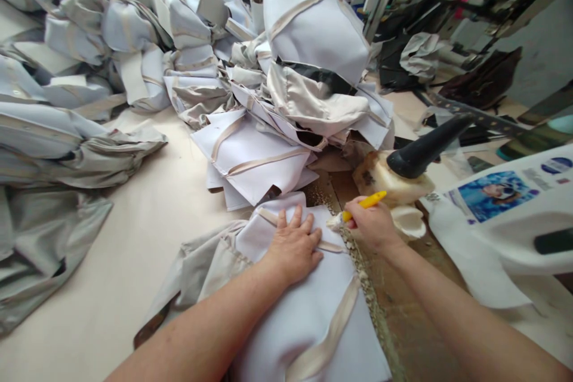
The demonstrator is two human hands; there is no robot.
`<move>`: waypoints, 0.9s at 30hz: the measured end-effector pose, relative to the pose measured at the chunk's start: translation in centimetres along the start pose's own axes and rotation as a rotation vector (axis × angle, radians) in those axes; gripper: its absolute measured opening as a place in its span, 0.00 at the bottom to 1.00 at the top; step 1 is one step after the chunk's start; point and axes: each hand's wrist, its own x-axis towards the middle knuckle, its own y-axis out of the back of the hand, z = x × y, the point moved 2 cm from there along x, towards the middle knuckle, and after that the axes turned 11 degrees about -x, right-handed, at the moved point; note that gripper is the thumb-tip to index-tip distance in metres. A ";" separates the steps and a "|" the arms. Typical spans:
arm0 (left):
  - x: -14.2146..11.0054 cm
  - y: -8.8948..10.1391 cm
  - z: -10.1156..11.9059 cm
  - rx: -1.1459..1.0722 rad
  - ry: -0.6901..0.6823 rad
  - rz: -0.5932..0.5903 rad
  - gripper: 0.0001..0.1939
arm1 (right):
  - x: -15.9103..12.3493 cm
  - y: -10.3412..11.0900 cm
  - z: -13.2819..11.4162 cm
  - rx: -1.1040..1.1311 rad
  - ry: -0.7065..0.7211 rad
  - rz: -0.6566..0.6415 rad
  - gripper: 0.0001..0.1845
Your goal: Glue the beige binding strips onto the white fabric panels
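My left hand (pixel 293 245) lies flat with fingers spread on a white fabric piece (pixel 308 316) crossed by a beige strap (pixel 329 334). My right hand (pixel 373 224) is closed round a yellow-handled brush (pixel 362 206), whose pale tip touches the fabric's right edge near the strap. Just behind that hand stands a cream glue pot (pixel 380 176) with a black handle (pixel 425 146) sticking up to the right.
A big heap of white and grey fabric pieces (pixel 286 71) with beige straps fills the far table, with more grey ones (pixel 54 149) at the left. A printed white bag (pixel 501 215) lies at the right. The wooden strip (pixel 398 316) beside the fabric is crusted with glue.
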 end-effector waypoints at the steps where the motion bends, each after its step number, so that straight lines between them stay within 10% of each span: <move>1: 0.0 0.0 0.0 0.001 -0.001 0.002 0.23 | 0.2 0.1 -0.2 0.012 -0.008 0.008 0.11; 11: 0.0 -0.2 0.0 -0.005 -0.008 0.021 0.23 | -4.8 2.0 1.9 -0.003 -0.087 -0.128 0.11; 27: 0.0 -0.5 0.1 0.032 -0.017 0.052 0.23 | -6.5 3.0 1.2 -0.074 0.171 -0.058 0.13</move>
